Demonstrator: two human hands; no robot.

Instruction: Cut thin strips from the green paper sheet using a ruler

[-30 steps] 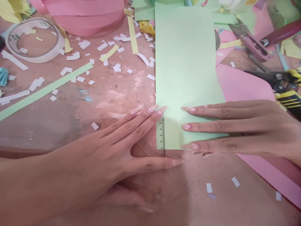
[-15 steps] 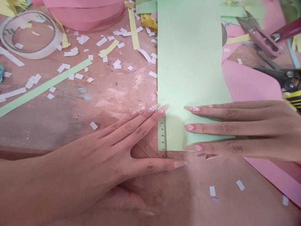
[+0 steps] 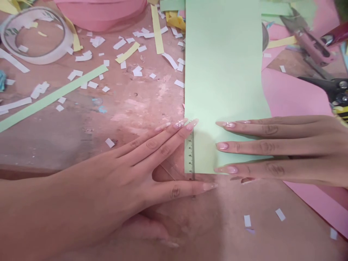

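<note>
A sheet of light green paper (image 3: 225, 72) lies lengthwise away from me. A clear ruler (image 3: 191, 156) with dark markings overlaps its left edge near the bottom corner. My left hand (image 3: 152, 170) lies over the ruler, fingers stretched out, with the index fingertip on the paper and the thumb apart below the sheet's lower edge. Part of the ruler is hidden beneath that hand. My right hand (image 3: 280, 148) rests flat on the lower right of the green paper, its fingers spread and pointing left. Neither hand grasps anything.
Small white paper scraps (image 3: 137, 70), yellow strips and a green strip (image 3: 54, 98) litter the table. At upper left are a tape roll (image 3: 66, 41) and a pink rounded object (image 3: 103, 14). Pink paper (image 3: 296, 90), a pink cutter (image 3: 312, 43) and a black-and-yellow-handled tool (image 3: 339, 90) lie right.
The view has shifted slightly, so most things appear a little further right and the upper ones a little higher. Both hands keep their places on the ruler and the paper.
</note>
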